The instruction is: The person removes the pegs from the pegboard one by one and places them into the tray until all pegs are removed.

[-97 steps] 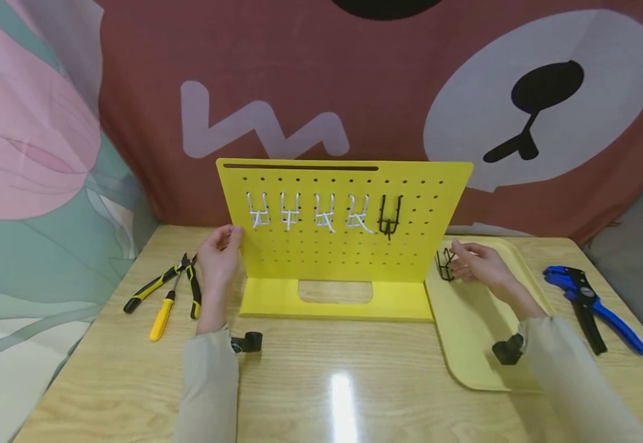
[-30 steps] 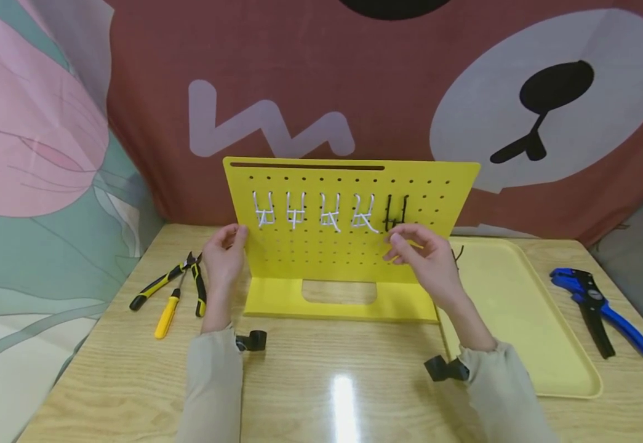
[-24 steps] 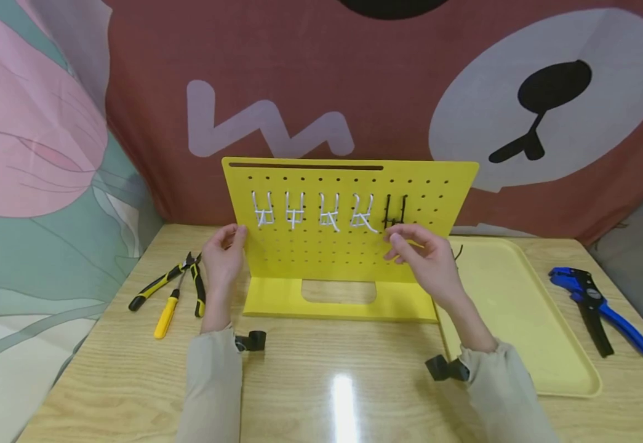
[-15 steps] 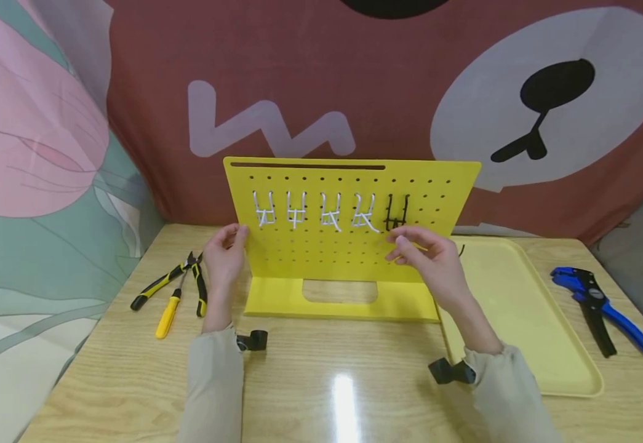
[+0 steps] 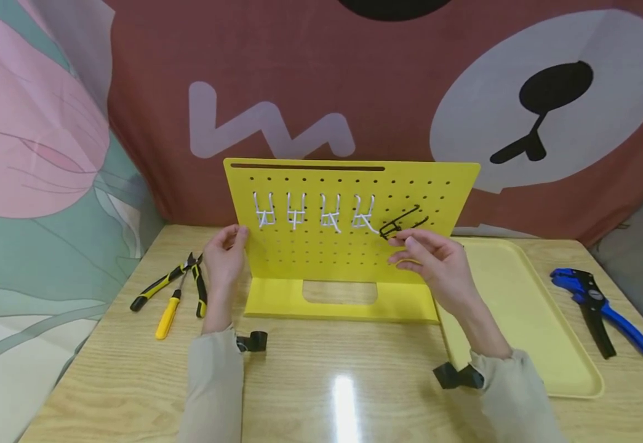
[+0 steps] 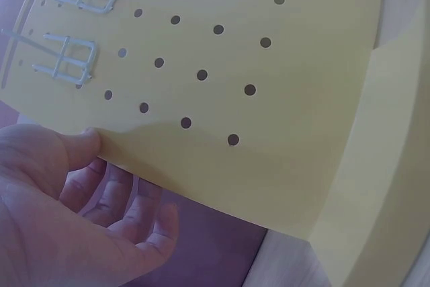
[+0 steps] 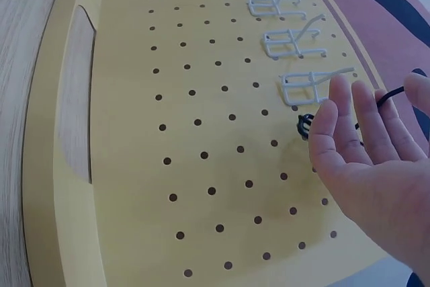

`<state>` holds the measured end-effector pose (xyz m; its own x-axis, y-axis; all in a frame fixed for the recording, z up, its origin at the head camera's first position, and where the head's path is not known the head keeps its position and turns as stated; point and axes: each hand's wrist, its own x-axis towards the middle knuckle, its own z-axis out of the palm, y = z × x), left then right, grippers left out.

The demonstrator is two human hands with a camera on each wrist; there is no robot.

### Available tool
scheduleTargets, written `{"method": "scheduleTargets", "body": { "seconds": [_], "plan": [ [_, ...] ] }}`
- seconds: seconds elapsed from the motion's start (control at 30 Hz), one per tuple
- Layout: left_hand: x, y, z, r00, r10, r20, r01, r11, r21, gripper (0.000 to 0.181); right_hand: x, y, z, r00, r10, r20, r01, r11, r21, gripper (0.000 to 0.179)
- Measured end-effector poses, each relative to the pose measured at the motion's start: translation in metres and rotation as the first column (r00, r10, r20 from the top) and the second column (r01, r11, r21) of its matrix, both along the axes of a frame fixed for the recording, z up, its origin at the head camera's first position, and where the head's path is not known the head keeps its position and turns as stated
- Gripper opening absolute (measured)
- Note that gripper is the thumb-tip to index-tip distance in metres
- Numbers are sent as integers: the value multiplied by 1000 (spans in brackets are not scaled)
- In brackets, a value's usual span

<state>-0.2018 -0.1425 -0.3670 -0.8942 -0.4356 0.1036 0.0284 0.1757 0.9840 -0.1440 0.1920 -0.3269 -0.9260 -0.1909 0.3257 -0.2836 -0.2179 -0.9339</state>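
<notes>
A yellow pegboard (image 5: 327,258) stands upright on its base. My left hand (image 5: 223,255) grips its left edge; in the left wrist view the thumb lies on the front face and the fingers curl behind. My right hand (image 5: 445,271) pinches a black wire hook (image 5: 392,228) in front of the board's right half. This hook is tilted, its two prongs pointing up and right, away from the upper holes. In the right wrist view the fingers hide most of the black hook (image 7: 304,126). Several white wire hooks (image 5: 330,219) hang in a row to its left.
A pale yellow tray (image 5: 520,320) lies right of the board, with blue and black pliers (image 5: 595,301) beyond it. Yellow and black pliers (image 5: 157,286) and a yellow-handled screwdriver (image 5: 167,317) lie at the left. A printed cloth (image 5: 299,74) hangs behind.
My right hand has moved from the tray to the board, and the black hook there has come out of its holes and tilted. The left hand stays on the board's edge.
</notes>
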Motion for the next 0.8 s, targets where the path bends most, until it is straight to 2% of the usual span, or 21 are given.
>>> {"method": "scheduleTargets", "body": {
  "seconds": [0.5, 0.67, 0.8],
  "plan": [
    [1, 0, 1, 1000, 2, -4, -2, 1000, -12, 29, 8, 25, 0, 999, 42, -16, -42, 999, 7, 24],
    [0, 0, 0, 1000, 2, -16, -2, 1000, -14, 28, 9, 35, -6, 1000, 29, 3, -29, 999, 19, 27],
    [0, 0, 0, 1000, 1, -7, -1, 1000, -15, 28, 11, 46, -17, 997, 46, 61, -50, 996, 69, 31]
  ]
}}
